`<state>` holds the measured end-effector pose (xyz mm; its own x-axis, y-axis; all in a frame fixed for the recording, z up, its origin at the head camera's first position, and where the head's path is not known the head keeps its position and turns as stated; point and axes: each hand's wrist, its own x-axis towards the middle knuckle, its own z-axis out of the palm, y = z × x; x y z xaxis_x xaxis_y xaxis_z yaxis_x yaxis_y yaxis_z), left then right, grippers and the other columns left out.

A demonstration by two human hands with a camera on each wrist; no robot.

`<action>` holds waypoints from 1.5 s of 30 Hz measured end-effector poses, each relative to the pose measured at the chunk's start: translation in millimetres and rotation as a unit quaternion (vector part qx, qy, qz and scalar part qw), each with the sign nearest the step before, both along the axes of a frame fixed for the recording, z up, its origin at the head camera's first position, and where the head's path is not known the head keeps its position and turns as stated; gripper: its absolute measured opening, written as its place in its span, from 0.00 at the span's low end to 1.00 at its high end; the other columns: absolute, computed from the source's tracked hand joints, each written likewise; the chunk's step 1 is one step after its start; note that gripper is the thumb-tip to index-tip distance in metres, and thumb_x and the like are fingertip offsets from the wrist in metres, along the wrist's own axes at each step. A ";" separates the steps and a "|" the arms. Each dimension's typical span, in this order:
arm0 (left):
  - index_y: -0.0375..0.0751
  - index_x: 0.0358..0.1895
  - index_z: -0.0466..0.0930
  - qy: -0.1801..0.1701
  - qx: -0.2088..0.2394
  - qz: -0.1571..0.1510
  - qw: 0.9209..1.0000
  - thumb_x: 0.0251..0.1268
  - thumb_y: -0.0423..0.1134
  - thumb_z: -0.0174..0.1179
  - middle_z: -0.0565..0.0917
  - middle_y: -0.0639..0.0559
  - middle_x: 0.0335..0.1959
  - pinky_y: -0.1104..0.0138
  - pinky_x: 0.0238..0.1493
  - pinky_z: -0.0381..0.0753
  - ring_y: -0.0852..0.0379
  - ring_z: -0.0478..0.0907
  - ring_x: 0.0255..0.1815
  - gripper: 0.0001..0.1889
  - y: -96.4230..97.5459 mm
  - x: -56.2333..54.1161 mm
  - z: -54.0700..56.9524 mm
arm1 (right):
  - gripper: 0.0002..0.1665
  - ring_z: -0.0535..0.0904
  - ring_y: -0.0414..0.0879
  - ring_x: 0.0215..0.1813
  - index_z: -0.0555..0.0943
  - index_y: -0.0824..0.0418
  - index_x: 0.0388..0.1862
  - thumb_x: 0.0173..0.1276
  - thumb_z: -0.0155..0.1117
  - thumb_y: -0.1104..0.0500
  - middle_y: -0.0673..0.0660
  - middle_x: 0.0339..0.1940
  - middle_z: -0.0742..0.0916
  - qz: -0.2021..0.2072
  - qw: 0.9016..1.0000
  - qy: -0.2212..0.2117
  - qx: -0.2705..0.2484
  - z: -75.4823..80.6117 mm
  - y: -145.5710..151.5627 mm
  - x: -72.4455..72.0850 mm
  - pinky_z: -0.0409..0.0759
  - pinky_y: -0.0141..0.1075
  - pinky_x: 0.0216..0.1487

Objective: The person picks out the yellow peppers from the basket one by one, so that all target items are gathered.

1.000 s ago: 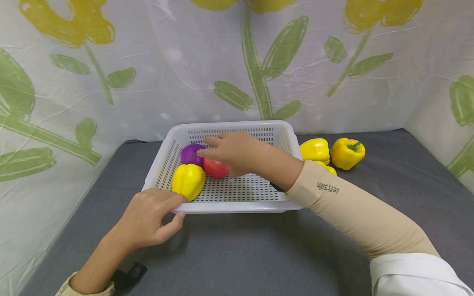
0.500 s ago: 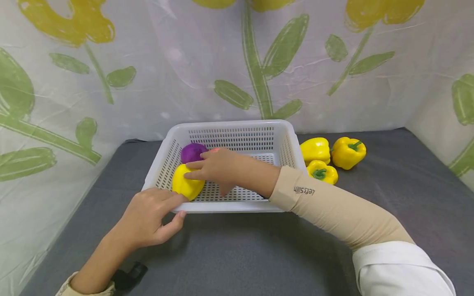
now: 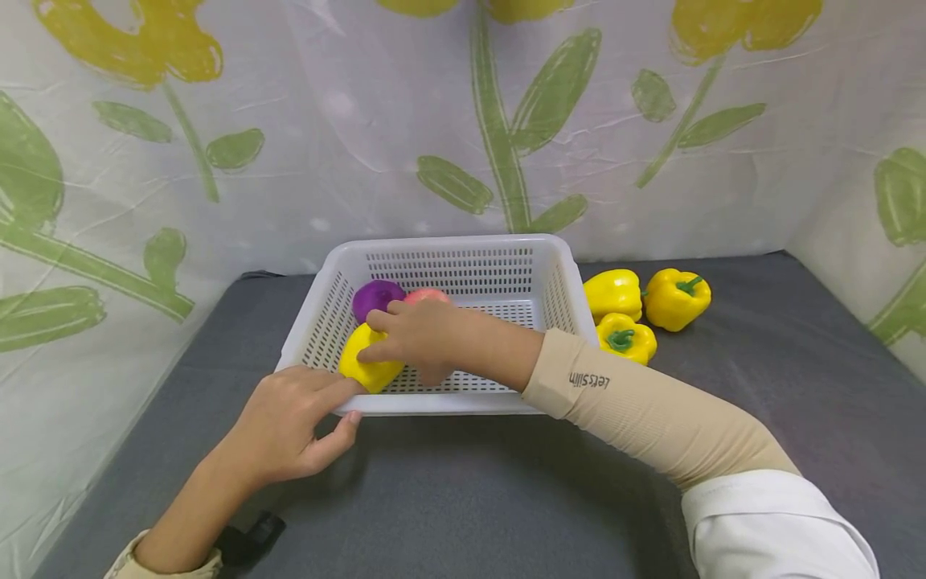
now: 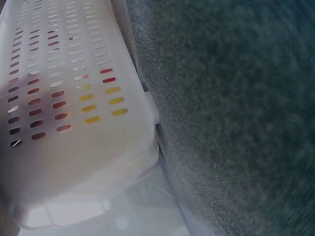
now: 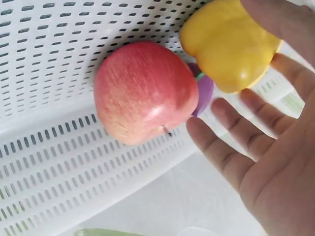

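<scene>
In the head view, my left hand (image 3: pixel 289 422) grips the near left rim of a white slotted plastic basket (image 3: pixel 463 404), thumb outside. My right hand (image 3: pixel 427 334) reaches inside and holds a yellow bell pepper (image 3: pixel 359 368) between thumb and fingers; the right wrist view shows fingertips against the pepper (image 5: pixel 229 46). Beside it lies a red apple (image 5: pixel 145 93), partly covered by the hand in the head view. A smooth purple fruit or vegetable (image 3: pixel 371 299) sits at the basket's left end, its kind unclear. The left wrist view shows the basket's slotted outer wall (image 4: pixel 74 157) but no hand.
Just right of the basket, three more yellow bell peppers (image 3: pixel 676 299) stand on the dark grey cloth (image 3: pixel 463 498). A pale curtain (image 3: pixel 325 121) with printed flowers rises behind. A black strap end (image 3: pixel 253 537) shows by the left wrist.
My right hand has moved from above the apple toward me and onto the yellow bell pepper, which has since shifted and tilted slightly. The left hand stays on the rim.
</scene>
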<state>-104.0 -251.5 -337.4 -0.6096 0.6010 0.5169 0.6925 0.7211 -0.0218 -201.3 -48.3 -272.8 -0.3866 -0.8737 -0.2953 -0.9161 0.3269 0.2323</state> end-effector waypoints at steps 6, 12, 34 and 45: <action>0.50 0.35 0.83 0.007 0.002 -0.008 1.000 0.53 0.44 0.53 0.81 0.62 0.26 0.58 0.28 0.78 0.59 0.80 0.27 0.10 -0.7 -1.2 -1.2 | 0.44 0.66 0.54 0.71 0.67 0.41 0.76 0.61 0.73 0.52 0.53 0.80 0.60 0.005 0.998 -0.061 -0.017 -1.4 0.0 -1.5 0.75 0.44 0.62; 0.50 0.35 0.83 0.007 -0.001 -0.005 1.000 0.54 0.45 0.53 0.81 0.62 0.27 0.59 0.28 0.78 0.59 0.79 0.27 0.11 -1.4 -1.5 -1.9 | 0.46 0.74 0.46 0.55 0.65 0.43 0.76 0.60 0.73 0.51 0.53 0.65 0.73 -0.012 0.995 -0.093 -0.020 0.4 2.3 -3.9 0.79 0.41 0.56; 0.52 0.34 0.81 0.010 0.007 -0.010 1.000 0.54 0.44 0.52 0.80 0.64 0.26 0.60 0.27 0.76 0.61 0.78 0.25 0.09 -0.9 -1.9 -3.1 | 0.41 0.70 0.45 0.56 0.72 0.39 0.72 0.60 0.74 0.55 0.50 0.58 0.77 -0.070 0.981 -0.172 0.050 7.9 14.2 -8.8 0.78 0.38 0.49; 0.52 0.35 0.82 0.008 0.006 -0.008 1.000 0.53 0.44 0.53 0.81 0.64 0.27 0.59 0.28 0.77 0.61 0.79 0.27 0.09 -1.1 -1.6 -2.1 | 0.31 0.76 0.45 0.48 0.72 0.46 0.61 0.60 0.72 0.50 0.46 0.47 0.79 -0.149 0.963 -0.223 0.006 17.4 34.4 -13.6 0.78 0.36 0.46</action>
<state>-105.7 -252.6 -339.5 -0.5913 0.6051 0.5332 0.7041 0.7097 -0.0245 -214.9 -13.9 -255.3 -0.4528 -0.7392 -0.4986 -0.7915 0.5907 -0.1570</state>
